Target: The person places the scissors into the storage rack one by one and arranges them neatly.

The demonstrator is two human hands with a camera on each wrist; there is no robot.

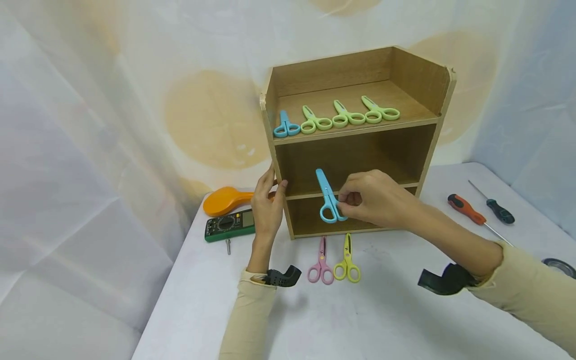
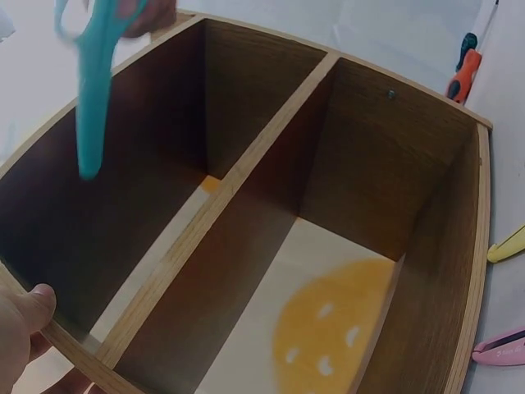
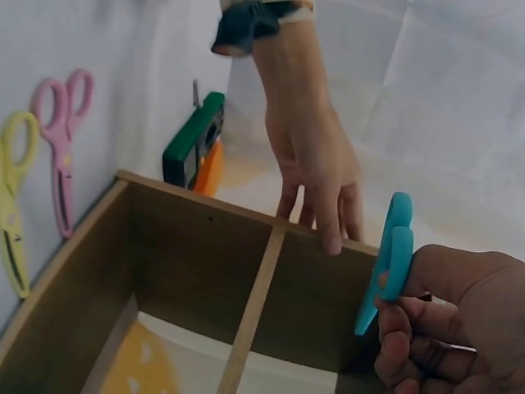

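Note:
Between thumb and fingers, my right hand (image 1: 375, 197) pinches blue scissors (image 1: 327, 196) by a handle loop, in front of the wooden shelf (image 1: 355, 131). Their blades point up and away in the head view. My left hand (image 1: 268, 202) grips the shelf's left side panel, thumb at the front edge. On the top board lie other blue scissors (image 1: 286, 125) and several green scissors (image 1: 345, 115) in a row. Pink scissors (image 1: 321, 262) and yellow scissors (image 1: 347, 260) lie on the table before the shelf.
Left of the shelf are an orange spoon-like utensil (image 1: 225, 201), a green multimeter (image 1: 229, 226) and a small metal piece (image 1: 228, 246). To the right lie an orange screwdriver (image 1: 468, 209), a dark screwdriver (image 1: 498, 210) and a dark ring-shaped object (image 1: 559, 267). Hanging cloth surrounds the table.

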